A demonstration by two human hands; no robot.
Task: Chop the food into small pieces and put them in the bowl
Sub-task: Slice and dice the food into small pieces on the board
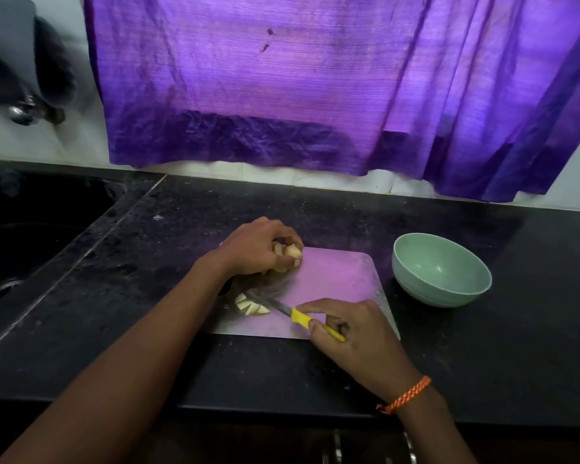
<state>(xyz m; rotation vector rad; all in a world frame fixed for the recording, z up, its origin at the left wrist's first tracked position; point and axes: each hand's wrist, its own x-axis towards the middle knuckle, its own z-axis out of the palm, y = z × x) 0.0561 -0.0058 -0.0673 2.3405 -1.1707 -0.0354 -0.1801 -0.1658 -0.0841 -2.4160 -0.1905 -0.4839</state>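
My right hand [345,329] grips the yellow handle of the knife [295,314], its blade angled left across the cutting board [335,279] and touching a small cluster of pale cut pieces [252,306] near the board's left edge. My left hand [258,249] curls round the uncut part of the food [287,257] at the board's far left corner, fingertips bent over it. The blade looks blurred, so I judge I'm mid-chop: some pieces are done, a fair lump is left, and nothing shows inside the green bowl [442,269] yet.

Next I'd need to bring the held lump under the blade, keeping the left fingertips tucked back, and then carry the pieces right to the bowl, which stands on the counter [533,329] just beside the board's right edge.

The right half of the board is bare, good room for sweeping pieces across. The sink [31,236] drops away well to the left, and the counter's front edge lies near my forearms.
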